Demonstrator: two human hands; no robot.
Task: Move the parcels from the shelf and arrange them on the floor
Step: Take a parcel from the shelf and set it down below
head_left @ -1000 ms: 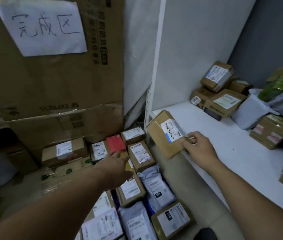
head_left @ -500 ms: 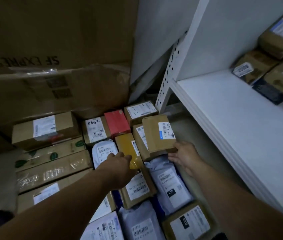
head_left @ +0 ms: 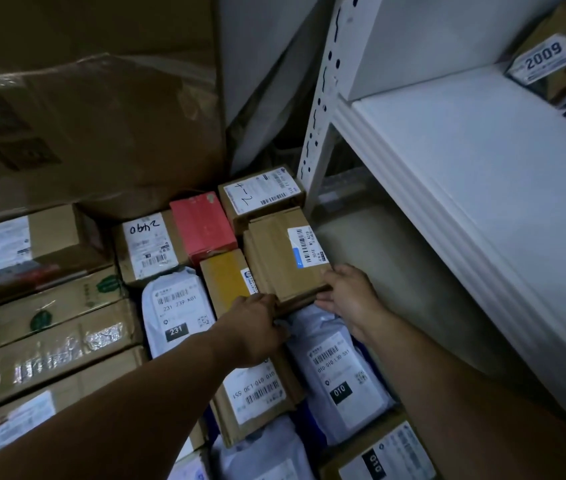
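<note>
The placing step seemed almost done: the right hand (head_left: pixel 347 299) pinched the near right corner of the flat brown cardboard parcel (head_left: pixel 285 254), which lay on other parcels (head_left: pixel 337 368) just beyond it, while the left hand (head_left: pixel 257 327) touched its near left edge, fingers hidden so that its hold could not be told, and a gentle release seemed the next need.

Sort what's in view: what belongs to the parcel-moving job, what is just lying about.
Job: brown parcel, gripped by the right hand, left hand at its near edge; red box and grey mailer on the floor; white shelf; parcel marked 2009 on it.
Lying about: big cardboard carton behind the stack; perforated shelf post.
</note>
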